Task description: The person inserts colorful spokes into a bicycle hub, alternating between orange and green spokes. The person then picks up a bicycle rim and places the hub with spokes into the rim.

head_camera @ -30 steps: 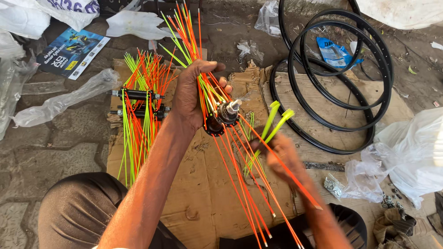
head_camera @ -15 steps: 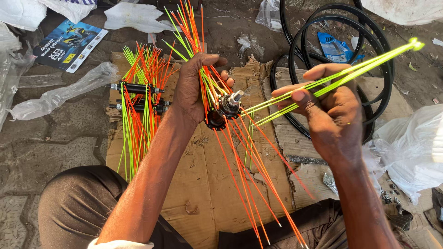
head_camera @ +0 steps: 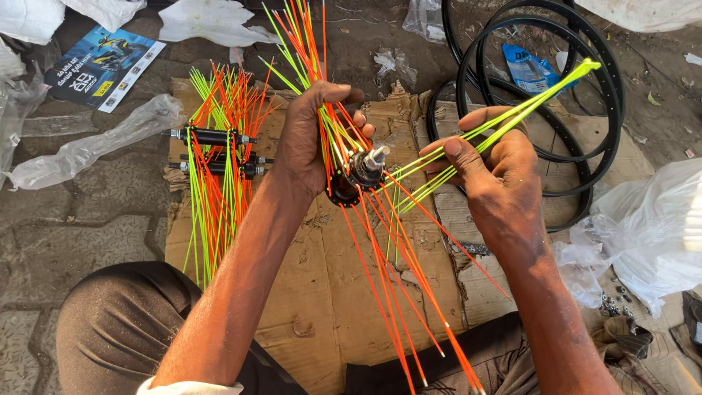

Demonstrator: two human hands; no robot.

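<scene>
At the far left, plastic bags and a printed leaflet lie on the paved floor. Next comes the cardboard, and on its left part lie two spare hubs, already laced with orange and green spokes fanned up and down, well apart from either grip.

The left hand is closed around the hub and a bunch of orange and green spokes. The hub's axle end points up and to the right, out of the grip. Orange spokes hang from the hub's flange down and to the right, their tips near the person's lap.

Just right of the hub, the right hand pinches a few green spokes between thumb and fingers, clamped on them near their lower end. Their long axis runs from the hub's flange, lower left of this grip, up and right to their tips over the rims. The right hand is the nearer one to those loose ends; the left is taken up with the hub.

Right of the grip, black rims lie partly on the cardboard's ragged edge, with open air above them. More plastic lies lower right.
</scene>
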